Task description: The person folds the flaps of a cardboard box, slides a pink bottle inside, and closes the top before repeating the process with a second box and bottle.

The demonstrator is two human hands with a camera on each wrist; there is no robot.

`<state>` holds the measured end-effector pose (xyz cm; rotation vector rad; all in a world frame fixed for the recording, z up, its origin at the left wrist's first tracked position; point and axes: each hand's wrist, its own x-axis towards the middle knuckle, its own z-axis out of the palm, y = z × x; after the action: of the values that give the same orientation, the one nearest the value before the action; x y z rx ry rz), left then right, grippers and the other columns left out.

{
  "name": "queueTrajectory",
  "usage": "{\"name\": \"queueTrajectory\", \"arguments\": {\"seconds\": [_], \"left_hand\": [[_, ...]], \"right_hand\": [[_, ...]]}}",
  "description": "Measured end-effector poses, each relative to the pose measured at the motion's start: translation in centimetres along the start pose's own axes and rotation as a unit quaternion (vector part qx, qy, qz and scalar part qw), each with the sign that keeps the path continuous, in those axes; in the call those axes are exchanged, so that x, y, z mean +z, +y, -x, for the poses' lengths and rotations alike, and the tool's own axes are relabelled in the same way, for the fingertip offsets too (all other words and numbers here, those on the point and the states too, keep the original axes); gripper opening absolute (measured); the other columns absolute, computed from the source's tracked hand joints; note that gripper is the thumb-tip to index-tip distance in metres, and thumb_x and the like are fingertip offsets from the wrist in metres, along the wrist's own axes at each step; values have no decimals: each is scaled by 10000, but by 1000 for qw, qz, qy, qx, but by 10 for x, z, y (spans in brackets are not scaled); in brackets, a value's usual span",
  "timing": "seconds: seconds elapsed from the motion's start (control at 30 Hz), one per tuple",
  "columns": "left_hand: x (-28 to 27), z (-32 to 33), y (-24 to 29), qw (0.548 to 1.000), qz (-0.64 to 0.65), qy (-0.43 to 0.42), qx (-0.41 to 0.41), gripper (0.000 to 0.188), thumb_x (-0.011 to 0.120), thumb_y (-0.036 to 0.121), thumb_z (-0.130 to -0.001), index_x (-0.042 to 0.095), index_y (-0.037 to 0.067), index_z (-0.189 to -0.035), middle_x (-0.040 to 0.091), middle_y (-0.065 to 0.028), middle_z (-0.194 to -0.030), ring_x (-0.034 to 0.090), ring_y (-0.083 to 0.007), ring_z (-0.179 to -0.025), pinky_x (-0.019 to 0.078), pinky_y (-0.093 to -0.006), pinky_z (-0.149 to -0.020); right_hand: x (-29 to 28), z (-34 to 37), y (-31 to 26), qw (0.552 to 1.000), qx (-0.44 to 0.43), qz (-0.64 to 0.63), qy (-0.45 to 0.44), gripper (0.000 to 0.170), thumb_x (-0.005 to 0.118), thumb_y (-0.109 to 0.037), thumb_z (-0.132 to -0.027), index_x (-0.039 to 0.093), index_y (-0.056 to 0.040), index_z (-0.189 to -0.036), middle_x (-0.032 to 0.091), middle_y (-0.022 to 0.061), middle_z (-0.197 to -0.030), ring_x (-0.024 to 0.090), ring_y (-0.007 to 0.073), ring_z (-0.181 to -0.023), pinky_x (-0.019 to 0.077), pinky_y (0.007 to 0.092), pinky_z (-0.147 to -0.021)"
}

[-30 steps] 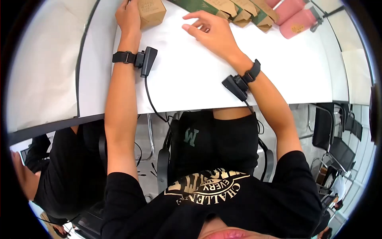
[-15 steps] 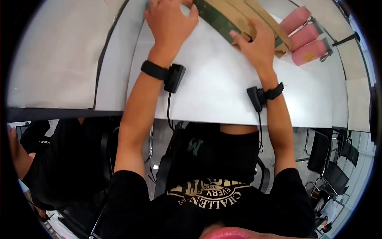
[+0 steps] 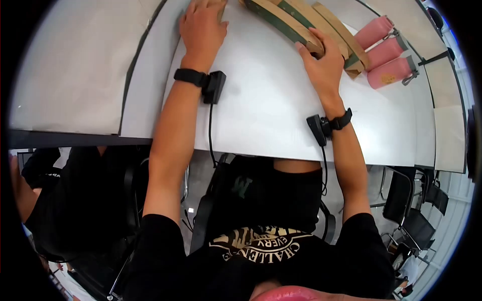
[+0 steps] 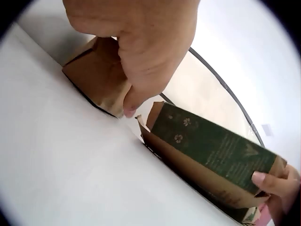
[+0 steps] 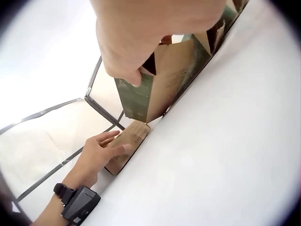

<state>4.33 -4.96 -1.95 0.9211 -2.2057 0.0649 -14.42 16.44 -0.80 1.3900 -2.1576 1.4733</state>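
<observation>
Gripping with left hand (image 3: 202, 32) a small brown cardboard box (image 5: 134, 138) near the left edge of a white table (image 3: 266, 110); pinching with right hand (image 3: 325, 65) a long green-and-brown cardboard box (image 4: 211, 148), well off the near edge.

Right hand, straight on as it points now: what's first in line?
The green-and-brown box that the right hand already grips at its near end. Past that, the neighbouring box looks next, though depth is hard to judge in the head view.
</observation>
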Motion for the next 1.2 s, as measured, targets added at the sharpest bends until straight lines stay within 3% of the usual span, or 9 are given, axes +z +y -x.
{"name": "queueTrajectory", "arguments": {"seconds": [0.13,0.23,0.37,0.57,0.67,0.7,0.77,0.9,1.2], "left_hand": [[4,-13,-4,995,35,6,-90,519,800,155,-833,691,228,-1334,617,-61,-1441,516,-378,-1346,467,-518,-1070],[39,-18,-37,991,108,66,39,562,780,175,-846,652,246,-1389,554,-102,-1505,415,-411,-1412,363,-567,-1142],[48,-18,-34,990,117,82,21,594,785,277,-864,610,251,-1431,394,-120,-1628,182,-473,-1506,135,-682,-1189],[1,-29,-15,967,123,215,60,656,806,344,-899,558,147,-1474,437,-160,-1577,391,-359,-1440,270,-529,-1193],[-3,-29,31,904,295,303,-67,548,578,485,-1027,616,-8,-1264,709,-124,-1033,721,-227,-909,602,-332,-759],[-29,-17,54,828,512,111,-197,771,808,392,-921,458,57,-1521,476,-149,-1532,483,-278,-1392,391,-445,-1137],[-17,-9,64,794,585,-20,-162,831,790,445,-934,400,33,-1541,493,-129,-1513,491,-258,-1392,435,-426,-1115],[-8,10,70,660,711,-196,-143,913,786,511,-920,374,-11,-1546,532,-166,-1448,553,-235,-1332,464,-395,-1105],[-22,16,58,499,812,-257,-158,682,697,497,-983,499,56,-1464,599,-79,-1381,566,-190,-1301,461,-345,-1094]], "right_hand": [[-2,-5,-3,996,-10,-8,85,317,833,-207,-883,721,-13,-1107,707,118,-924,649,204,-745,518,297,-690],[-6,-5,9,995,64,-19,79,274,812,-207,-919,703,16,-1034,688,87,-857,609,161,-714,492,273,-682],[-3,-6,-1,975,78,-145,146,304,747,-244,-992,673,49,-1025,691,54,-898,587,120,-760,489,301,-701],[-7,-9,18,937,147,-259,180,309,687,-260,-1034,662,34,-1127,704,74,-1034,610,132,-944,485,296,-827],[-10,-12,14,866,220,-389,224,340,682,-264,-1034,646,19,-1220,693,65,-1146,621,164,-1056,502,316,-883],[-8,-13,11,839,240,-443,207,354,683,-268,-1032,640,13,-1243,690,62,-1167,623,172,-1088,507,322,-902],[-9,-13,9,775,275,-543,170,385,685,-276,-1027,629,2,-1288,685,57,-1210,625,190,-1153,517,334,-942],[7,-2,-11,786,319,-529,-25,441,662,-348,-1035,625,-11,-1317,689,66,-1257,643,192,-1177,524,341,-973],[8,7,-7,867,181,-270,-379,757,416,-650,-1073,702,28,-1250,733,135,-1161,672,194,-1018,549,323,-872]]}}
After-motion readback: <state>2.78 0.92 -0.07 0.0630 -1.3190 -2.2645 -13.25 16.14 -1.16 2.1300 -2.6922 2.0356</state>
